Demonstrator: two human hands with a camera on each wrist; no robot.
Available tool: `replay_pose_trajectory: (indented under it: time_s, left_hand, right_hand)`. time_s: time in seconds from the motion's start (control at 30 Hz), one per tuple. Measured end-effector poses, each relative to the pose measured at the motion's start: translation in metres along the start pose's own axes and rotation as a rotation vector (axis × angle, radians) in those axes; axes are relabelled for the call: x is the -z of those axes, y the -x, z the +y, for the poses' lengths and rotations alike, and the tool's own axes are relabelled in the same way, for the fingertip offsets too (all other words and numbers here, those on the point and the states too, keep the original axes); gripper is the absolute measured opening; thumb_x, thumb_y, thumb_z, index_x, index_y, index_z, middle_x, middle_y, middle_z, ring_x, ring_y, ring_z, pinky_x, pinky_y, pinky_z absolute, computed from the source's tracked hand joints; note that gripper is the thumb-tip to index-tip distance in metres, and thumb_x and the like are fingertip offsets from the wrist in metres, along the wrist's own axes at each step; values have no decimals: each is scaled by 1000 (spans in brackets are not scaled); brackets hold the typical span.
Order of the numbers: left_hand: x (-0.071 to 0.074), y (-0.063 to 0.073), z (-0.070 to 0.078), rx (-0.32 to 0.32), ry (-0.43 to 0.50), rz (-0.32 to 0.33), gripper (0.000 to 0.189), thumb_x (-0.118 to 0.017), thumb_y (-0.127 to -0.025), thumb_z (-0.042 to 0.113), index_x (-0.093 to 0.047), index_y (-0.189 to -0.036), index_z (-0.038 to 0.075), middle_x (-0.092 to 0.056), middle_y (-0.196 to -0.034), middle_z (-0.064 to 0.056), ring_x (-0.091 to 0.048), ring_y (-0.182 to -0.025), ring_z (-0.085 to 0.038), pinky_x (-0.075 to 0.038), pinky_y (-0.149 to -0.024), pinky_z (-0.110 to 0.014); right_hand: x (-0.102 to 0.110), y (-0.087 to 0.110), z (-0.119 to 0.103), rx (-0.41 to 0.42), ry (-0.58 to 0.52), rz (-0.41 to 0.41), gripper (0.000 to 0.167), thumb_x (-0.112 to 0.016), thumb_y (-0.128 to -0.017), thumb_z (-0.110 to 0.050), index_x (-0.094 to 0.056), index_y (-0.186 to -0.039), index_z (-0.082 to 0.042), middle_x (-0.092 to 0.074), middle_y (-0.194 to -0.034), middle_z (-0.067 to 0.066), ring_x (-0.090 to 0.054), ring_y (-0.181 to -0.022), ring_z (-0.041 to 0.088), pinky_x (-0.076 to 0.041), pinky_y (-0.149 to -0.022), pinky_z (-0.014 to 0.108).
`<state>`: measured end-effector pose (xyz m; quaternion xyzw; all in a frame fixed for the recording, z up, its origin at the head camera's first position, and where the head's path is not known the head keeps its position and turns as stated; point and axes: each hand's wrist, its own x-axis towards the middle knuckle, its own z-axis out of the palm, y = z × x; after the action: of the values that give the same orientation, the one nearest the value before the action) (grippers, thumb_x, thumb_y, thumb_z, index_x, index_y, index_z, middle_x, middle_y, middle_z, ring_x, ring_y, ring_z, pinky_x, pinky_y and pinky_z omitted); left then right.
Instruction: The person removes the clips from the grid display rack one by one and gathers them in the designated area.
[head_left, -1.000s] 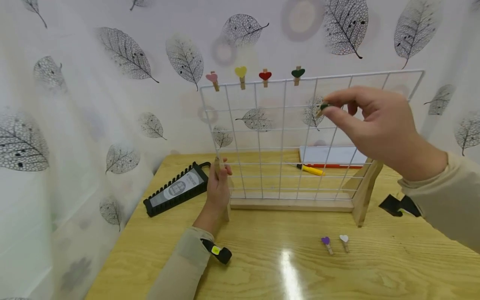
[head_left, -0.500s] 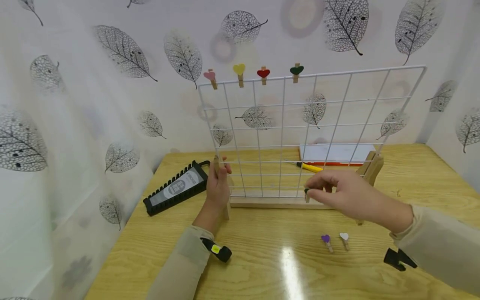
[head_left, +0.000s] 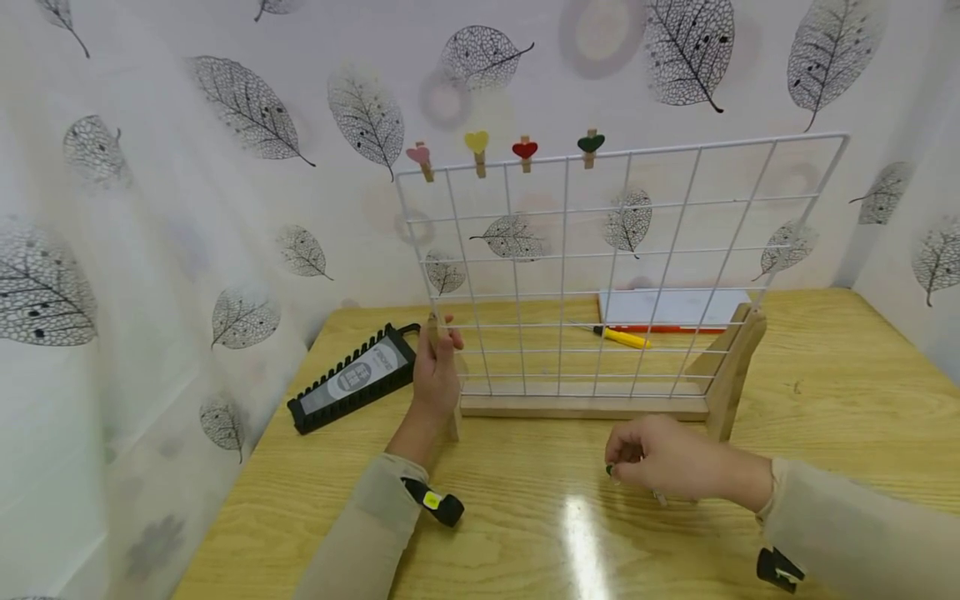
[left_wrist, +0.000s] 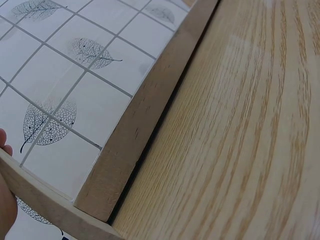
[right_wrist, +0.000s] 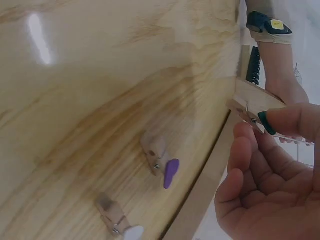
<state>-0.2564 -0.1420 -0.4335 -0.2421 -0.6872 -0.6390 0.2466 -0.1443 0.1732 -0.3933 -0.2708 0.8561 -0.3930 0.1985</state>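
Note:
My left hand point(head_left: 437, 375) grips the left wooden upright point(left_wrist: 52, 206) of a white wire-grid stand. Between thumb and fingers, my right hand point(head_left: 667, 462) pinches a small wooden clothespin with a green heart point(right_wrist: 266, 123), low over the table in front of the stand. Under that hand lie a purple-heart clothespin point(right_wrist: 159, 155) and a white-heart clothespin point(right_wrist: 118, 220), mostly covered in the head view. Along the grid's top wire point(head_left: 682, 149) sit a pink-heart clothespin point(head_left: 421, 158), a yellow one point(head_left: 477, 144), a red one point(head_left: 525, 151) and a green one point(head_left: 591, 143).
Left of the stand lies a black toothed tool holder point(head_left: 356, 375). Behind the grid are a yellow-handled screwdriver point(head_left: 626, 337) and a white box point(head_left: 667, 308) with a red edge. A leaf-print curtain point(head_left: 300, 208) hangs behind the wooden table point(head_left: 510, 517).
My right hand has come down from beside the grid's upper part to low over the table, carrying the green-heart clothespin, and now covers the two loose clothespins. The left hand stays put.

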Motion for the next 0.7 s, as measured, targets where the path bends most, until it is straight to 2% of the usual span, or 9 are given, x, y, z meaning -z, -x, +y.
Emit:
replay_pose_trajectory:
  time_s: [0.1,0.23,0.3,0.47,0.7]
  left_hand:
    - [0,0,0,-1,-2,-1,70,-35,-100,55,-42,-128,-9,-47,-94,-24,-41,-83,-12,-33,-80,-26]
    - [0,0,0,-4,7,-2,71,-36,-99,55,-42,-128,-10,-47,-94,-23,-42,-84,-24,-33,-82,-30]
    - [0,0,0,-3,17,-2,70,-36,-100,54,-41,-128,-10,-47,-94,-21,-43,-86,-26,-34,-85,-31]
    - [0,0,0,-9,32,-6,71,-37,-100,53,-40,-129,-12,-47,-94,-22,-44,-89,-15,-33,-88,-27]
    - [1,0,-1,-7,25,-9,75,-37,-98,57,-40,-128,-12,-45,-93,-24,-42,-86,-16,-33,-85,-26]
  right_hand:
    - [-3,0,3,-4,33,-1,5,-70,-94,-16,-71,-98,-13,-65,-85,-8,-58,-75,7,-51,-65,28]
    - [-7,0,9,2,68,14,6,-72,-93,-16,-73,-98,-13,-65,-85,-9,-57,-75,5,-50,-64,27]
    - [-8,0,12,8,84,18,7,-73,-93,-15,-74,-98,-12,-65,-86,-9,-56,-76,4,-50,-64,27]
    - [-10,-2,20,28,135,28,8,-71,-94,-14,-77,-99,-12,-66,-92,-8,-55,-76,1,-50,-64,25]
    - [-11,-3,25,35,188,22,8,-71,-95,-17,-78,-98,-14,-64,-95,-7,-57,-80,2,-50,-65,26]
